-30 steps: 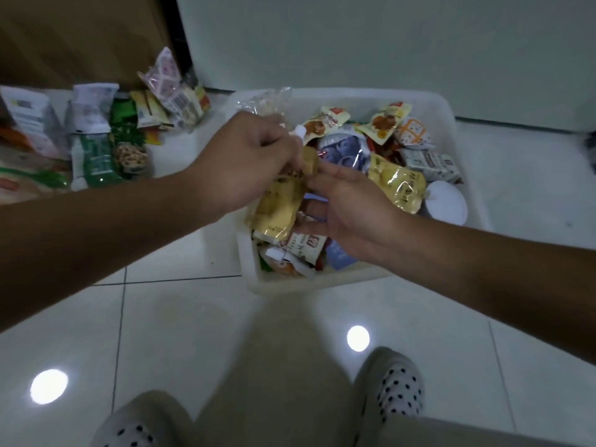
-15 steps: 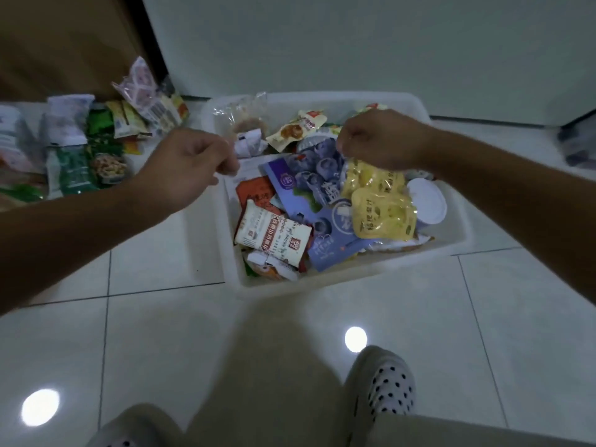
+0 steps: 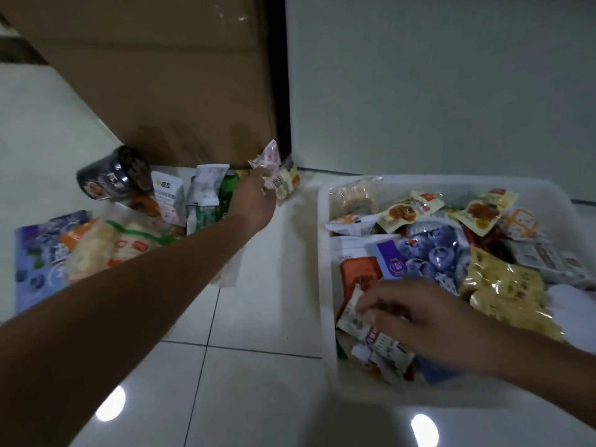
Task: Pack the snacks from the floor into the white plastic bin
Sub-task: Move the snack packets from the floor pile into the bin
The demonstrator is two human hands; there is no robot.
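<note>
Gap: a strip of bare floor [image 3: 267,317] runs up the middle of the frame between the pile [image 3: 135,240] on the left and the bin [image 3: 325,269] on the right. My left forearm crosses above it.
Bin edge: the left and near walls show. The far rim lies close to the wall [image 3: 419,75].
Bin fill: packets are heaped to about rim height, a blueberry bag [image 3: 429,253] in the middle and a yellow bag [image 3: 503,285] to its right.
Left hand [image 3: 254,201]: stretched to the far end of the pile, its back to me and its fingers hidden. It is right against a pink packet [image 3: 272,156], but I cannot tell whether I have hold of it.
Right hand [image 3: 416,321]: low in the bin's near-left corner, fingers curled and pinching a white packet [image 3: 356,317] that lies inside.
Pile: snacks on the floor at centre left, with a dark can [image 3: 113,175] tipped over at the back.
Surface: glossy pale tiles showing two bright light spots.
Room: a brown box [image 3: 161,75] stands behind the pile at upper left, and a dark gap separates it from the wall.
</note>
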